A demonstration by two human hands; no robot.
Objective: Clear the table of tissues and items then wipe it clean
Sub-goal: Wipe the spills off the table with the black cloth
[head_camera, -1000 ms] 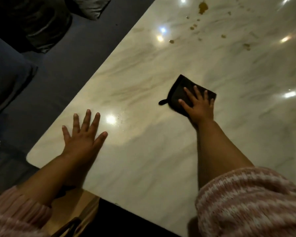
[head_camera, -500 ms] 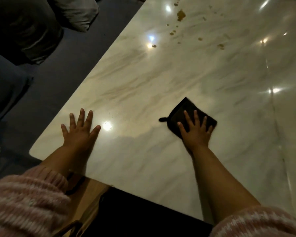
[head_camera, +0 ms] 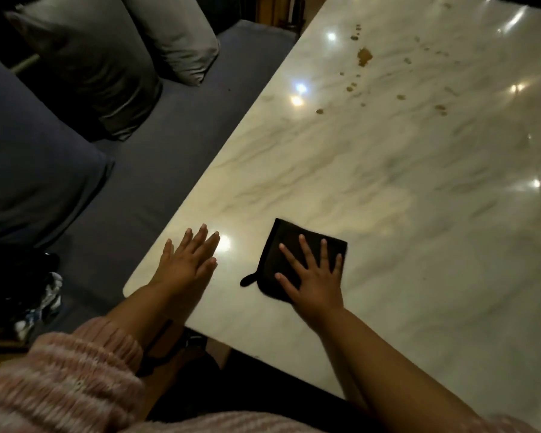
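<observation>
A glossy white marble table fills the right of the view. My right hand presses flat, fingers spread, on a black square cloth with a small hanging loop, near the table's front edge. To the cloth's left, my left hand rests flat with straight fingers on the table's near left corner. Brown spill spots are scattered over the far part of the table, well beyond the cloth.
A dark blue sofa with grey cushions runs along the table's left edge. A sneaker lies on the floor at the lower left. Ceiling lights reflect as bright dots on the marble.
My right hand has dragged the cloth toward me and to the left, close to the front edge and my left hand. My left hand stays planted on the corner.
</observation>
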